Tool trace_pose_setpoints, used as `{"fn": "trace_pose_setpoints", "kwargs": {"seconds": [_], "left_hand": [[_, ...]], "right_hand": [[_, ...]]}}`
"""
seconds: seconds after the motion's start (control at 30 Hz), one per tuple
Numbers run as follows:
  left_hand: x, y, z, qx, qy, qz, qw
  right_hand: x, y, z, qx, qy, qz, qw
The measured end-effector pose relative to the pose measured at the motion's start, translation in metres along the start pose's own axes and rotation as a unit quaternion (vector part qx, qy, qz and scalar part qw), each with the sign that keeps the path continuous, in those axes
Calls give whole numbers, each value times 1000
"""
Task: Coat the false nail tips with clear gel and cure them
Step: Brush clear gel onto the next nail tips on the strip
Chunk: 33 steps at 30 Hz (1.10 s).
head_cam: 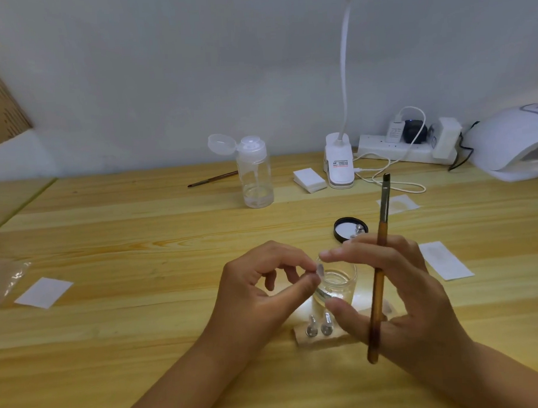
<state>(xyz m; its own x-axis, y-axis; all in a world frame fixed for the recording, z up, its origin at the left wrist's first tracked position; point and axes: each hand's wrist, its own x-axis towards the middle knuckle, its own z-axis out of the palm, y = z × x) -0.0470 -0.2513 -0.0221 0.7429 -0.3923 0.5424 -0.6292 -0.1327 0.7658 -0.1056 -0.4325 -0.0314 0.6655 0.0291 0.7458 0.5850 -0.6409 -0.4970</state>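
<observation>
My left hand (259, 292) pinches a small clear false nail tip (320, 269) between thumb and forefinger, just above the open jar of clear gel (339, 282). My right hand (398, 293) holds a brown-handled gel brush (379, 279) upright between its fingers, bristles pointing up and away; its forefinger reaches toward the tip. Two more nail tips (319, 326) stand on a small wooden strip (313, 339) in front of the jar. The white curing lamp (511, 144) sits at the far right.
The jar's black lid (350, 228) lies behind my hands. A clear pump bottle (255, 173), a second brush (212, 179), a stack of wipes (309, 180), a clip lamp (338, 160) and a power strip (394, 149) line the back. Paper squares (43, 292) (446, 259) flank my hands.
</observation>
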Motion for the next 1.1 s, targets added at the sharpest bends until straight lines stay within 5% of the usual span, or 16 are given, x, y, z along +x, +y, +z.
{"fn": "trace_pose_setpoints", "kwargs": {"seconds": [1.1], "left_hand": [[-3, 17, -8, 69, 15, 10, 997]], "right_hand": [[8, 3, -17, -14, 3, 0, 1000]]}}
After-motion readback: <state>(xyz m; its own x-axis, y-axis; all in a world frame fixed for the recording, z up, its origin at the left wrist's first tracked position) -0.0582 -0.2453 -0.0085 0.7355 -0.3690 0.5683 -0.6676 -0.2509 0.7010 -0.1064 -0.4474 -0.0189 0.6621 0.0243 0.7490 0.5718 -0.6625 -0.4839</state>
